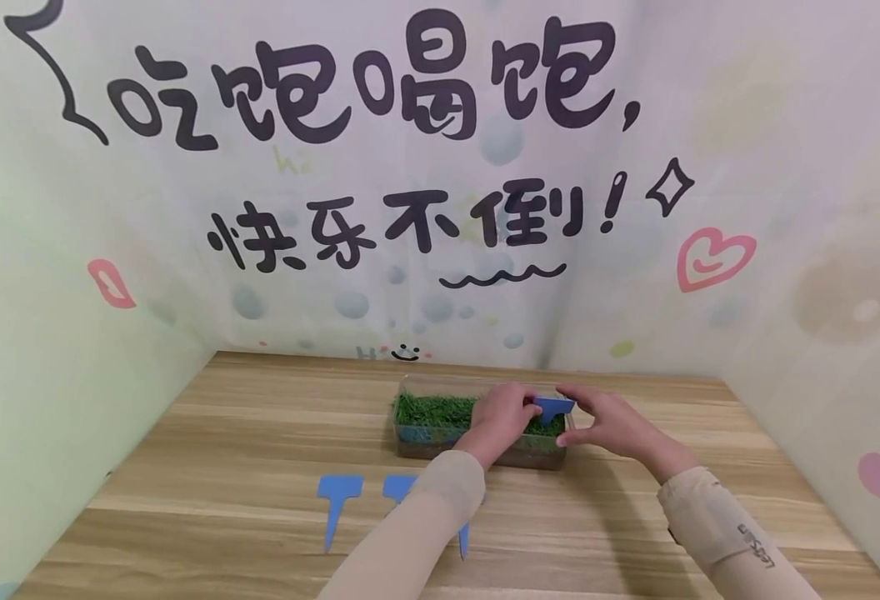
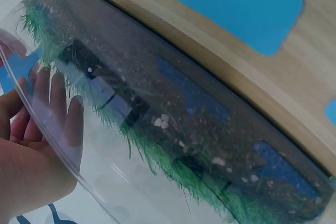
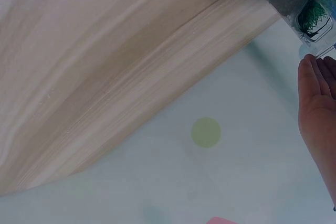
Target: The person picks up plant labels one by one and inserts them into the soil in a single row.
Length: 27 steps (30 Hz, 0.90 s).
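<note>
Left sleeve (image 1: 410, 533) cuts across two tags

The left sleeve and right sleeve (image 1: 725, 525) lie nearest, both cut off by the lower edge; the print on the right one is hard to read in full. On the table (image 1: 260, 433), the leftmost tag (image 1: 338, 504) shows whole, blue and T-shaped. The middle tag (image 1: 397, 485) is partly covered by the left sleeve, and the rightmost tag (image 1: 464, 537) shows little more than its spike.

Beyond them stands the clear box (image 1: 440, 387), filled with grass (image 1: 436, 410) over soil (image 2: 210, 145). The left hand (image 1: 496, 421) reaches over it, thumb and finger pinching the left end of the held tag (image 1: 554, 407), which is upright at the box's right end. Its lower tip is lost against the grass, so how deep it sits cannot be told.

The right hand (image 1: 620, 425) is spread about that end, thumb well apart from the fingers; whether it touches the box or the held tag is unclear. The right wrist view crops both hand and box. In the left wrist view, blue shapes (image 2: 283, 169) show in the box wall, reflected or inside, impossible to say.
</note>
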### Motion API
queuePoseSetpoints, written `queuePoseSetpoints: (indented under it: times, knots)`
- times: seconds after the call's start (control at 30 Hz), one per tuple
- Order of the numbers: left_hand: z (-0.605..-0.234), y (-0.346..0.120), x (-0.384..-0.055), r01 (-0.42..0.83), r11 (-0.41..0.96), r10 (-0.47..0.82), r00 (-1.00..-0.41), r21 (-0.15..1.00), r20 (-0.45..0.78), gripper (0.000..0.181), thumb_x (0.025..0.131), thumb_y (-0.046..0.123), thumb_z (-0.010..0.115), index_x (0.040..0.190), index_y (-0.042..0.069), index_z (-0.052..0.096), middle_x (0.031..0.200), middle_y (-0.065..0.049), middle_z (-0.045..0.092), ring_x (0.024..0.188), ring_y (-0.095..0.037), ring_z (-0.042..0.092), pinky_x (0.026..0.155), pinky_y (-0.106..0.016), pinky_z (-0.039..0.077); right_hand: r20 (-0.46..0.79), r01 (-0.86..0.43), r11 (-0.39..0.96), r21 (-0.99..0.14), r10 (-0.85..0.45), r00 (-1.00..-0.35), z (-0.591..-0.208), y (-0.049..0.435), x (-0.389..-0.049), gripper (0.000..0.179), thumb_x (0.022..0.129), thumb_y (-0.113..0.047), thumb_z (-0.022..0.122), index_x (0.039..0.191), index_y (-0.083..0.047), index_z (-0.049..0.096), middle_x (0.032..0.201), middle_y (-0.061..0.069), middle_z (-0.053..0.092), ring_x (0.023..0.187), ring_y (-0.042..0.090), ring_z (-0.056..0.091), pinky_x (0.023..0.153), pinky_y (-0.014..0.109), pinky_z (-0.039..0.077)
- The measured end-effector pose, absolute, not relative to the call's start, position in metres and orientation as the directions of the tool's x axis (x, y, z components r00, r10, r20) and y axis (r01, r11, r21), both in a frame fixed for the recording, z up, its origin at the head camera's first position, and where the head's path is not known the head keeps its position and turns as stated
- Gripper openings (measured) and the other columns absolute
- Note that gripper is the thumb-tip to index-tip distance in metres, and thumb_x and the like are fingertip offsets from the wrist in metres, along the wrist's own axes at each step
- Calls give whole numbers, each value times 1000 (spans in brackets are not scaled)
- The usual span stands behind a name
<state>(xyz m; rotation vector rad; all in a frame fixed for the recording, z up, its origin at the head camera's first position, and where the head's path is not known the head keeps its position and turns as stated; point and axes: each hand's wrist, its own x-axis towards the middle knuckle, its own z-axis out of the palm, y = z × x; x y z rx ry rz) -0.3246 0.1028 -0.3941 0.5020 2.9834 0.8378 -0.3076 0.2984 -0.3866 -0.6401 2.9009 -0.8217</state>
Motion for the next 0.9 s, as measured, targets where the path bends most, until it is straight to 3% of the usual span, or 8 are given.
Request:
queuePoseSetpoints:
  times: [0.2,0.6,0.9]
  knots:
    - [-390,97,-323,292,795,293,-952,531,85,23,95,32,67,117,31,73,104,9,74,81,-8,65,56,-24,44,65,-387,769,-508,-414,-908,-387,298,-308,84,82,-37,81,146,4,44,148,30,46,130,54,49,104,59,45]
    - [-385,82,-319,319,721,323,-940,615,110,24,96,30,66,118,26,73,111,8,75,101,-12,70,71,-25,54,51,-383,772,-507,-416,-908,-386,297,-308,85,82,-38,81,147,3,43,149,30,45,130,54,49,104,58,45]
    - [-385,73,-318,323,690,319,-939,648,129,22,96,30,66,118,27,73,112,8,75,104,-12,69,82,-30,55,52,-380,775,-505,-413,-909,-387,299,-308,85,82,-38,81,147,3,44,149,29,46,131,53,49,105,58,45]
